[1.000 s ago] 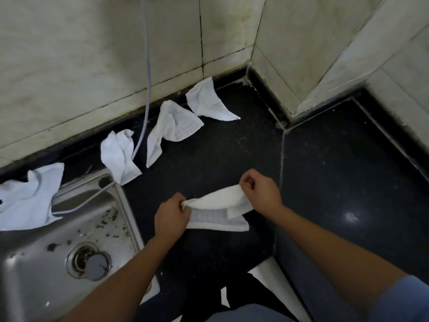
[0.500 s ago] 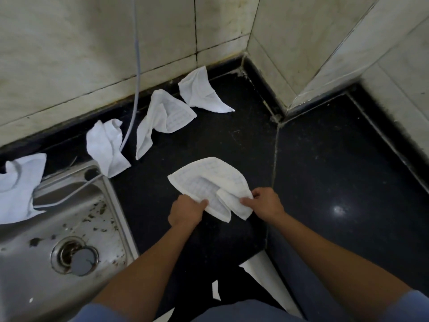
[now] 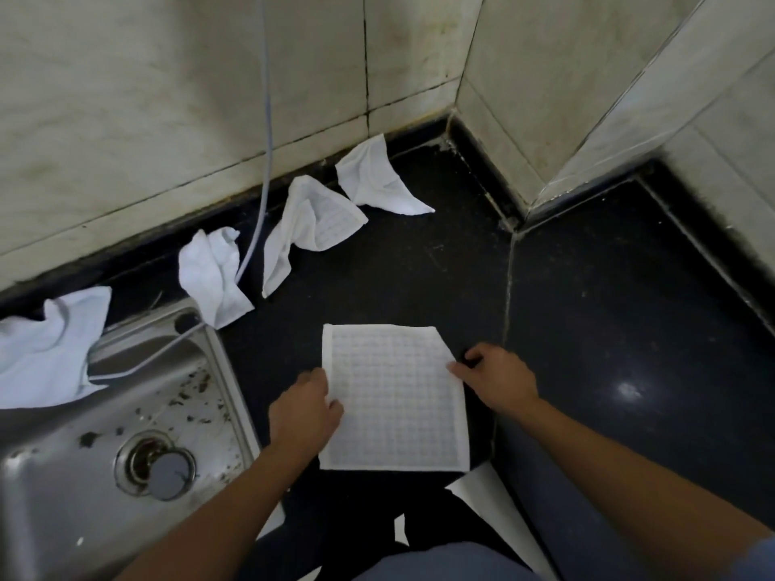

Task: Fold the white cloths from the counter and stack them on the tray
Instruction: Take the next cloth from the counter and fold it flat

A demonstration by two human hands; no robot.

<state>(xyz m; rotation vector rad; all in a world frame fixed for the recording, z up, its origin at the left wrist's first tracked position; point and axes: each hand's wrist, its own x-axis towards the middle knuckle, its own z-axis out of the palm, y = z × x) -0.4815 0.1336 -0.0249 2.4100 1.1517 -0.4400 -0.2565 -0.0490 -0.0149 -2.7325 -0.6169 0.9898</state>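
Far to the left of the left hand [image 3: 304, 413], a crumpled white cloth [image 3: 46, 350] is draping over the rim of the stainless steel sink [image 3: 228, 371]. Beyond that hand, a second crumpled cloth [image 3: 211, 278], a third crumpled cloth [image 3: 310, 224] and a fourth crumpled cloth [image 3: 377, 182] are lying along the tiled wall, with a thin grey hose [image 3: 266, 119] hanging down between the second and third. The left hand is pinching the left edge of a square white grid-patterned cloth [image 3: 394, 404], thumb on top, fingers probably tucked beneath. This cloth is lying spread flat on the black stone surface [image 3: 587, 329] between both hands. The right hand [image 3: 499, 379] is pinching its right edge near the far corner.
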